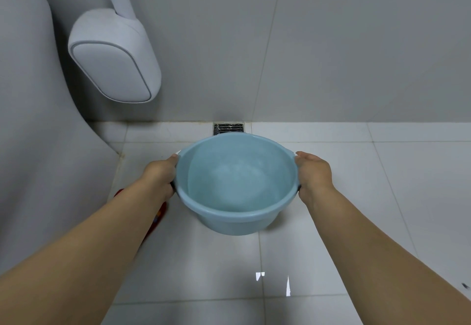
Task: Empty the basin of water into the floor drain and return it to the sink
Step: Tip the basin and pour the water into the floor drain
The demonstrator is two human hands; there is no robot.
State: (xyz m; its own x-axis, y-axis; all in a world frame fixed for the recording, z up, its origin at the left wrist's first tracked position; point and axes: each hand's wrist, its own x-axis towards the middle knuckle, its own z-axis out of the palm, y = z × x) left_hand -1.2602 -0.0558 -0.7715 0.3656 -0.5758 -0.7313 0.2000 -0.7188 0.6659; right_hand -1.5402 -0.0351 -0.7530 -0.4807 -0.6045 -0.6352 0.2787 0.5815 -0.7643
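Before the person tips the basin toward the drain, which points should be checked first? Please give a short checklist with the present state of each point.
1. Both hands hold the basin: ok. The left hand and right hand grip opposite sides of the rim of the round light blue plastic basin.
2. Basin carried level: ok, the rim looks nearly level.
3. Water inside: ok, the water surface shows in the basin.
4. Drain within reach: ok. The dark metal floor drain grate lies just beyond the far rim, at the wall.
5. Drain unblocked: cannot tell, the basin hides part of it.
6. Floor dry underfoot: cannot tell. The white tiled floor is glossy.
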